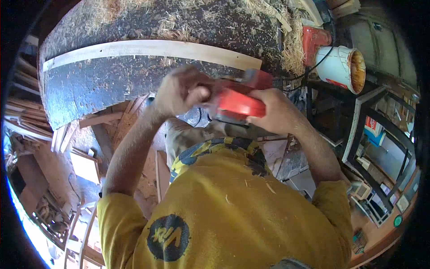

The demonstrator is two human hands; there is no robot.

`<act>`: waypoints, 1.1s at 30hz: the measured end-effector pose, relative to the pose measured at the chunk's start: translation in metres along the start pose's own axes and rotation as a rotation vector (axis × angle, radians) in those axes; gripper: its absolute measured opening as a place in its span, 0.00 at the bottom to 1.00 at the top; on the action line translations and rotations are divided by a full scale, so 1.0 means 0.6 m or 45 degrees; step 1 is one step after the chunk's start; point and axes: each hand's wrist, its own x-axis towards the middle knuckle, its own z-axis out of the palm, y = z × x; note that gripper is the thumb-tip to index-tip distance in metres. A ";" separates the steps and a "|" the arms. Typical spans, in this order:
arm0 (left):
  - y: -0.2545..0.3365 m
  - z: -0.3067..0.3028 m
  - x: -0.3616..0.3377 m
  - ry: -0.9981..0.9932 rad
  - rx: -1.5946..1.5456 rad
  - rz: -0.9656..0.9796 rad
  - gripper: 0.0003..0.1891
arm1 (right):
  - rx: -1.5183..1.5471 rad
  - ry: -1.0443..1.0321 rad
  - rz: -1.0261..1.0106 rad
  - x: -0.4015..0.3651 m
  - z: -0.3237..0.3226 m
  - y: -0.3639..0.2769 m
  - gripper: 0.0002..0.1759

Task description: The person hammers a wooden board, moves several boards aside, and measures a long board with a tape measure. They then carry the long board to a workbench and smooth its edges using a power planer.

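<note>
Between my two hands, in front of my body at the near edge of the dark workbench (107, 83), is a red and black power tool (239, 104), blurred by motion. The fingers of my left hand (181, 92) are wrapped round the tool's dark left part. My right hand (277, 110) grips its red right end. Behind the tool, a long pale wooden strip (152, 48) lies across the bench, with small dark holes near its ends. Wood shavings (172, 33) are scattered beyond the strip.
A red drill-like tool (315, 42) and a white bucket (333, 67) with a stained inside are at the back right, beside a black cable. A metal frame (354, 130) stands at right. Wooden pieces (27, 125) are stacked at far left.
</note>
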 end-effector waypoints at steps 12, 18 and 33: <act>-0.390 -0.147 -0.051 0.440 1.004 -1.151 0.54 | -0.315 0.393 0.402 -0.096 -0.043 0.250 0.36; -0.395 -0.145 -0.054 0.514 1.148 -1.020 0.42 | -0.291 0.316 0.431 -0.040 -0.044 0.264 0.38; -0.398 -0.145 -0.060 0.360 1.410 -0.815 0.48 | -0.205 0.275 0.161 0.044 -0.040 0.170 0.32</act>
